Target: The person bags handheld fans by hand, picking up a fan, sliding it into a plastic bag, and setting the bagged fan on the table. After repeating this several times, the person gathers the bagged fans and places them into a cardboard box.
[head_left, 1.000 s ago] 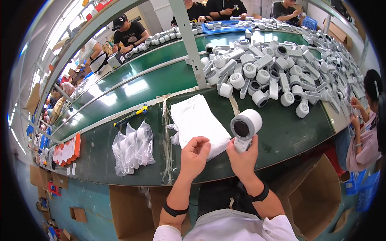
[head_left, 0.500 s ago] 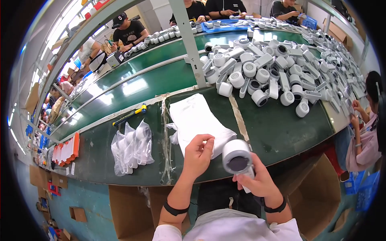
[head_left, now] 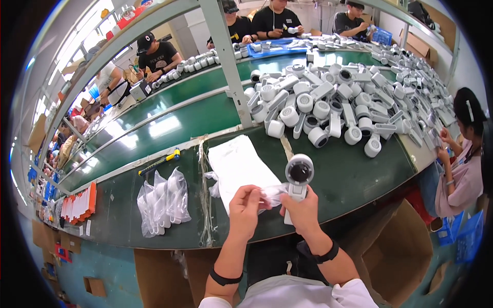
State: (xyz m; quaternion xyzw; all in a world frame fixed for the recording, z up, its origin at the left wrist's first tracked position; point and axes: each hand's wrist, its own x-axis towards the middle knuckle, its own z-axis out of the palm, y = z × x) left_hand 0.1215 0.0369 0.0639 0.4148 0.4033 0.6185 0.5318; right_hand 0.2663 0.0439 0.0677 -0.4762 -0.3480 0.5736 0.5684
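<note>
Gripping white handheld fan (head_left: pixel 298 180) by handle w/ right hand (head_left: pixel 303 209): rigid, light, prob. slick plastic. Left hand (head_left: pixel 245 211) pinching thin, floppy clear bag (head_left: pixel 273 194).

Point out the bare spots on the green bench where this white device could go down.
Bare green lies right of the white device, below the pile of white parts. Another patch sits between the bagged parts and the orange stack. The pile itself is crowded.

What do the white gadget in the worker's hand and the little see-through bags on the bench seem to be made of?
The white gadget looks like moulded plastic: smooth matt shell, dark round face. The bags look like thin clear plastic film, crinkled and glinting. The right hand grips the gadget; the left hand pinches similar film.
</note>
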